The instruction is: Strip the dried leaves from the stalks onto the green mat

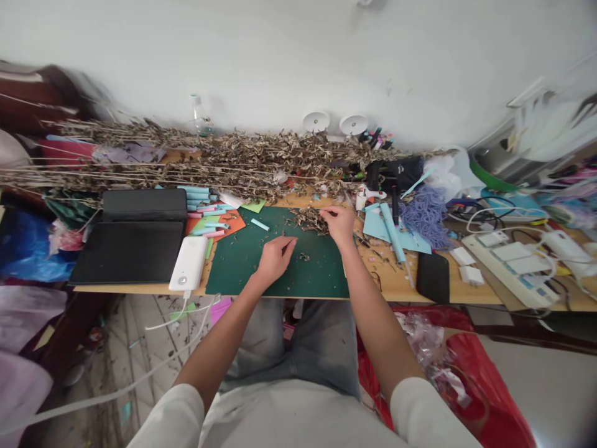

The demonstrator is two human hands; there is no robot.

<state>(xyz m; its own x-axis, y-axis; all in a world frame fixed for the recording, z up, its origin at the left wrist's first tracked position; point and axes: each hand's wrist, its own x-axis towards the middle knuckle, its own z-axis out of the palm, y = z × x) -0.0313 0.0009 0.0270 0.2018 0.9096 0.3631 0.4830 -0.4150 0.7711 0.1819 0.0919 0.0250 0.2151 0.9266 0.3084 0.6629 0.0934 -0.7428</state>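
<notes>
A dark green cutting mat (242, 267) lies on the wooden table (387, 283) in front of me. My left hand (275, 255) rests on the mat with its fingers curled, fingertips pinched near small dry crumbs (304, 256). My right hand (339, 224) is at the mat's far edge, fingers pinched beside a small heap of dried leaves (308, 219). What either pinch holds is too small to make out. A long bundle of dried stems and leaves (224, 155) lies across the back of the table.
A white power bank (189, 262) with a cable and a black case (135, 236) lie left of the mat. Light blue paper rolls (200, 198) and coloured paper lie behind. Blue sheets (396, 233), purple yarn (426, 214), a black phone (433, 277) and a power strip (508, 261) lie right. A red bag (466, 373) hangs below.
</notes>
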